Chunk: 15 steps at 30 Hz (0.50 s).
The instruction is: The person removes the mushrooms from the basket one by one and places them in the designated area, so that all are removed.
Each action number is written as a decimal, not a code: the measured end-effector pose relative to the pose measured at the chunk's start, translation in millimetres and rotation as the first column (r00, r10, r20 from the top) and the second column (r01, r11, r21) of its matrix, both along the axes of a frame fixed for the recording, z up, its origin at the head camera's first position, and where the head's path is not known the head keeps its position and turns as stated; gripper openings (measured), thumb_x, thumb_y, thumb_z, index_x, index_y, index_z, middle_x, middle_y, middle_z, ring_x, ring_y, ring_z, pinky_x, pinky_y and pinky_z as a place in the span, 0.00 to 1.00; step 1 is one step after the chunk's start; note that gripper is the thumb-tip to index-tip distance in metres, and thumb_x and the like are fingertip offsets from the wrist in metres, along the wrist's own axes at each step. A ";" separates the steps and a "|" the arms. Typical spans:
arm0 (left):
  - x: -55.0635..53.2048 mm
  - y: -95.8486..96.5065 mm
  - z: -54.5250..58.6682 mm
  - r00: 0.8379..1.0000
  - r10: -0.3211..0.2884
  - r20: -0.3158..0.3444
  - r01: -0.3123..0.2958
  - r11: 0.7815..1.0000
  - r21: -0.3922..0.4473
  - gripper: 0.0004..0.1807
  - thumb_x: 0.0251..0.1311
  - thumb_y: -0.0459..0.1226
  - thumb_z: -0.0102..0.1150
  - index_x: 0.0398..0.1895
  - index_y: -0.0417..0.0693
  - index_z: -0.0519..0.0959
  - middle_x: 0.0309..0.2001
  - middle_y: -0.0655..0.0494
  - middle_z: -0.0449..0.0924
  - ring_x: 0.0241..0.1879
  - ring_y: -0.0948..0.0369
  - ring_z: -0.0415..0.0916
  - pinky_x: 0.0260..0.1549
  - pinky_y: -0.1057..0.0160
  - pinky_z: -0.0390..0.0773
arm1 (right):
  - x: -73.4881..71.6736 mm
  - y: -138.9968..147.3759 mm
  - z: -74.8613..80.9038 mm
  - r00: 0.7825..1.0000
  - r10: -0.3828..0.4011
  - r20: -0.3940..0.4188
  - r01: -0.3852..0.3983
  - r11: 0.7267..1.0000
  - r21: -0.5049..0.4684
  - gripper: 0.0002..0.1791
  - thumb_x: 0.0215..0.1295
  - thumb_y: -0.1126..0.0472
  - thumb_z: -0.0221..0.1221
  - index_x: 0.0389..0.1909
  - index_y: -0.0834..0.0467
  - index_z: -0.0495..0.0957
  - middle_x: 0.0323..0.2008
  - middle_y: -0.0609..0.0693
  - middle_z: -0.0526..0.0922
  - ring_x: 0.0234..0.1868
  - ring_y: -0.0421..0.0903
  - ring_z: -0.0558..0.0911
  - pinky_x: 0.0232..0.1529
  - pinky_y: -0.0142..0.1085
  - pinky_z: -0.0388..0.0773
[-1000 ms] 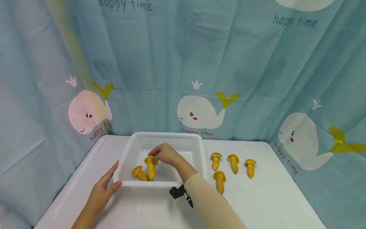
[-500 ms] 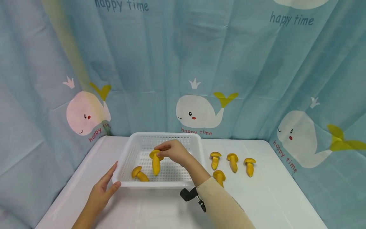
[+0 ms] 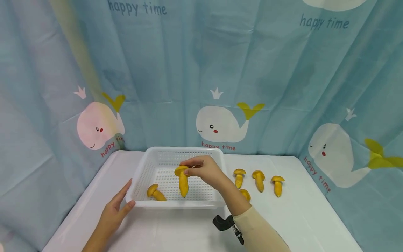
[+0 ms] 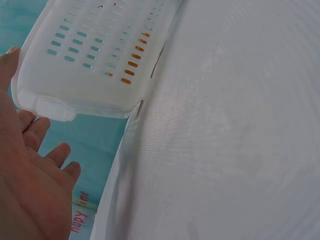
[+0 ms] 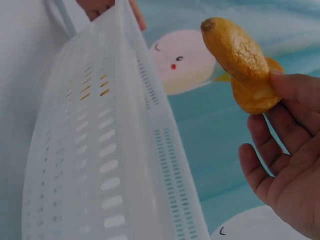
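Observation:
My right hand (image 3: 209, 171) pinches a yellow mushroom (image 3: 183, 185) by its cap, stem pointing down, above the white perforated basket (image 3: 174, 204). In the right wrist view, thumb and fingers hold the cap of this mushroom (image 5: 237, 52), and its stem is free. Another yellow mushroom (image 3: 154, 191) lies on its side in the basket's front left corner. My left hand (image 3: 111, 211) is at the basket's left end, fingers extended along the rim. The left wrist view shows that hand (image 4: 35, 165) against the end of the basket (image 4: 95, 55), its fingers not wrapped around it.
Several yellow mushrooms (image 3: 259, 180) lie on the white table (image 3: 302, 213) right of the basket. One mushroom (image 3: 245, 194) is partly hidden by my right forearm. A blue curtain (image 3: 176, 70) with whale prints hangs behind the table. A black device (image 3: 223, 223) is at my right wrist.
My right hand has lifted the pinched mushroom away from the one in the basket and carried it rightward. My left hand stays at the basket's left end.

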State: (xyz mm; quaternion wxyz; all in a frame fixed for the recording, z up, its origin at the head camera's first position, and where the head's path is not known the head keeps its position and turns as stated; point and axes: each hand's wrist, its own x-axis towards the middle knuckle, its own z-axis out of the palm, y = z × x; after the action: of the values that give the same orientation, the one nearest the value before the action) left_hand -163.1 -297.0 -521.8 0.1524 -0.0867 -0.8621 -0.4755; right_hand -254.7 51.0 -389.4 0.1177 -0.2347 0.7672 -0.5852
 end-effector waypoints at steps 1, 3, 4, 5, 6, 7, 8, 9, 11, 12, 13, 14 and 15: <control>0.1 0.2 -0.1 1.000 0.005 -0.001 -0.005 1.000 -0.006 0.40 0.69 0.33 0.62 0.81 0.59 0.58 0.80 0.53 0.56 0.73 0.85 0.46 0.60 0.88 0.53 | 2.5 3.6 1.2 1.000 0.003 -0.010 -0.003 1.000 -0.003 0.13 0.64 0.57 0.70 0.49 0.48 0.89 0.46 0.47 0.89 0.43 0.47 0.86 0.48 0.37 0.86; 0.0 0.1 -0.4 1.000 0.011 -0.004 -0.011 1.000 -0.017 0.40 0.69 0.34 0.62 0.81 0.60 0.58 0.80 0.52 0.56 0.73 0.86 0.46 0.60 0.88 0.53 | 7.2 11.0 3.1 0.999 0.002 -0.032 -0.002 1.000 0.000 0.13 0.64 0.55 0.71 0.49 0.48 0.89 0.46 0.47 0.89 0.44 0.48 0.85 0.46 0.37 0.85; -0.2 -0.1 -0.5 1.000 0.012 -0.007 -0.013 1.000 -0.022 0.40 0.69 0.34 0.62 0.81 0.60 0.58 0.80 0.52 0.56 0.73 0.86 0.46 0.60 0.88 0.53 | 9.2 14.8 3.5 0.999 0.000 -0.051 0.001 1.000 0.005 0.13 0.64 0.55 0.71 0.49 0.47 0.89 0.46 0.46 0.89 0.44 0.48 0.85 0.46 0.37 0.85; -0.6 -0.3 -0.7 1.000 0.009 -0.013 -0.010 1.000 -0.023 0.40 0.69 0.34 0.62 0.81 0.60 0.58 0.80 0.51 0.57 0.74 0.85 0.47 0.60 0.88 0.53 | 11.1 18.7 3.9 0.998 -0.003 -0.067 0.004 1.000 0.012 0.13 0.64 0.53 0.71 0.49 0.47 0.89 0.46 0.45 0.88 0.45 0.48 0.84 0.45 0.37 0.85; -1.1 -0.7 -0.8 1.000 0.006 -0.018 -0.007 1.000 -0.024 0.40 0.69 0.34 0.62 0.81 0.59 0.58 0.80 0.51 0.57 0.74 0.84 0.47 0.61 0.88 0.53 | 12.6 22.5 4.1 0.997 -0.007 -0.081 0.009 1.000 0.015 0.13 0.64 0.53 0.71 0.49 0.46 0.89 0.46 0.45 0.88 0.45 0.49 0.83 0.45 0.38 0.85; -1.4 -0.9 -1.2 1.000 0.001 -0.023 -0.002 1.000 -0.024 0.40 0.69 0.33 0.62 0.81 0.59 0.58 0.80 0.50 0.57 0.74 0.83 0.47 0.61 0.88 0.53 | 14.1 26.7 3.7 0.996 -0.014 -0.089 0.015 1.000 0.015 0.13 0.64 0.52 0.71 0.49 0.45 0.89 0.47 0.45 0.88 0.46 0.49 0.82 0.45 0.38 0.85; -1.8 -1.1 -1.5 1.000 -0.004 -0.026 0.003 1.000 -0.021 0.40 0.69 0.33 0.62 0.81 0.59 0.58 0.80 0.50 0.57 0.75 0.82 0.48 0.62 0.88 0.54 | 15.5 31.0 3.1 0.996 -0.020 -0.091 0.021 1.000 0.011 0.13 0.63 0.51 0.71 0.49 0.45 0.89 0.47 0.44 0.88 0.47 0.50 0.82 0.46 0.39 0.85; -2.0 -1.3 -1.5 1.000 -0.006 -0.027 0.006 1.000 -0.020 0.40 0.69 0.33 0.62 0.81 0.59 0.58 0.80 0.51 0.57 0.75 0.82 0.48 0.62 0.88 0.54 | 16.6 35.4 2.3 0.995 -0.029 -0.091 0.030 0.999 0.011 0.13 0.63 0.51 0.71 0.49 0.45 0.89 0.48 0.44 0.88 0.48 0.50 0.82 0.47 0.39 0.84; -2.3 -1.5 -1.6 1.000 -0.006 -0.027 0.005 1.000 -0.021 0.40 0.69 0.33 0.62 0.81 0.59 0.58 0.80 0.51 0.57 0.75 0.82 0.48 0.62 0.88 0.54 | 18.8 44.6 -0.2 0.996 -0.046 -0.076 0.046 0.999 0.002 0.14 0.63 0.50 0.71 0.49 0.45 0.89 0.49 0.44 0.89 0.49 0.50 0.81 0.49 0.39 0.83; -2.2 -1.6 -1.8 1.000 -0.002 -0.025 0.002 1.000 -0.022 0.40 0.69 0.33 0.62 0.81 0.60 0.58 0.80 0.51 0.57 0.75 0.83 0.48 0.62 0.88 0.54 | 19.9 49.5 -1.7 0.996 -0.057 -0.064 0.057 0.998 -0.003 0.14 0.63 0.50 0.71 0.49 0.45 0.89 0.49 0.44 0.89 0.49 0.51 0.81 0.50 0.39 0.83; -1.9 -1.5 -1.9 1.000 0.001 -0.022 -0.001 1.000 -0.023 0.40 0.69 0.33 0.62 0.81 0.60 0.58 0.80 0.51 0.57 0.74 0.84 0.47 0.61 0.88 0.54 | 21.3 54.5 -3.4 0.996 -0.068 -0.057 0.068 0.998 -0.001 0.14 0.63 0.50 0.71 0.49 0.45 0.89 0.49 0.44 0.89 0.50 0.51 0.81 0.50 0.40 0.83; -1.5 -1.3 -1.9 1.000 0.005 -0.020 -0.006 1.000 -0.025 0.40 0.69 0.34 0.62 0.81 0.60 0.58 0.80 0.50 0.57 0.74 0.85 0.47 0.61 0.88 0.53 | 22.8 59.4 -5.2 0.996 -0.077 -0.053 0.077 0.997 0.000 0.14 0.64 0.51 0.71 0.50 0.46 0.89 0.49 0.45 0.89 0.50 0.51 0.81 0.51 0.40 0.82; -1.1 -0.9 -1.7 1.000 0.009 -0.017 -0.010 1.000 -0.028 0.40 0.69 0.34 0.62 0.81 0.60 0.58 0.80 0.50 0.57 0.73 0.85 0.47 0.61 0.89 0.53 | 24.3 64.2 -7.0 0.995 -0.086 -0.044 0.086 0.996 0.002 0.14 0.64 0.51 0.71 0.50 0.46 0.89 0.49 0.45 0.88 0.50 0.51 0.81 0.51 0.40 0.82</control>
State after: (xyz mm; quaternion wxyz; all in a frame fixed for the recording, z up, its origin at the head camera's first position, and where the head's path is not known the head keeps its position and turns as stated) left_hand -164.2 -297.9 -523.5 0.1608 -0.0889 -0.8677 -0.4619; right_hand -230.4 115.2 -396.4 0.0759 -0.2140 0.7800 -0.5831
